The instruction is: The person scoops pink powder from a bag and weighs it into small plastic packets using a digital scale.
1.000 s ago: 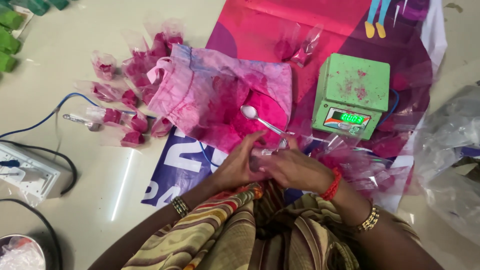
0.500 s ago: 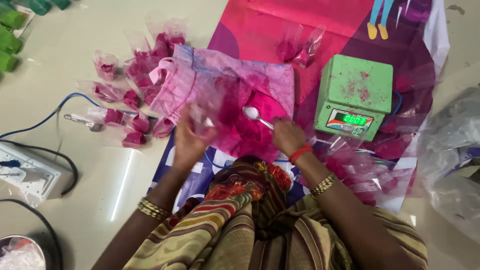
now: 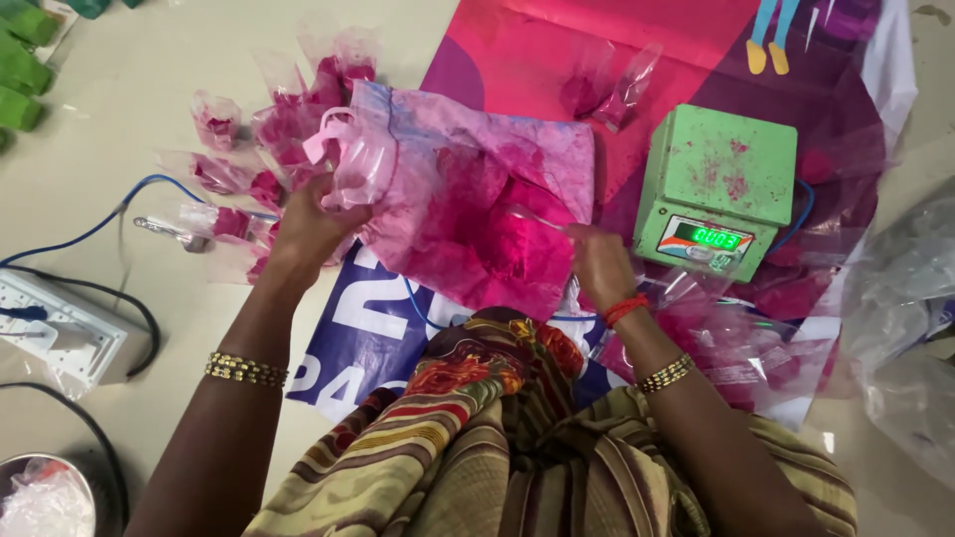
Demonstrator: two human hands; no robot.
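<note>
A green scale (image 3: 718, 189) sits beside filled pink packets (image 3: 261, 159) and a white power strip (image 3: 55, 333).

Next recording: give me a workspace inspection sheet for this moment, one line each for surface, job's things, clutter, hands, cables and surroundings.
Surface: pale floor, partly covered by a pink and purple printed sheet.
Job's things: large bag of pink powder, open; small clear bag; spoon over the powder; green scale, pan bare but powder-stained.
Clutter: filled pink packets left of the big bag; empty clear bags below the scale; green items at top left.
Hands: left hand holds the small clear bag; right hand holds the spoon.
Cables: blue cable and black cable near a white power strip.
Surroundings: crumpled clear plastic at right; steel bowl bottom left.
</note>
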